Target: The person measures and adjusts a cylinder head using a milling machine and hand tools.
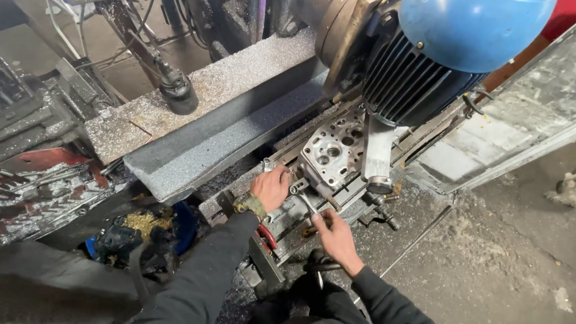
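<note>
a grimy workshop under dull, even light. the concrete floor point(492, 271) on the right is grey, dusty and strewn with grit and small scraps. a pale framed panel point(534, 109) leans at the upper right, its surface stained. a long grey machine bed point(224, 119) crosses the middle, coated in metal filings. at the left lies a heap of dark metal tools point(15, 102), with swarf-covered red parts point(30, 194) below it.

motor point(431, 64) overhead, gap beside cylinder head point(333, 151)
</note>
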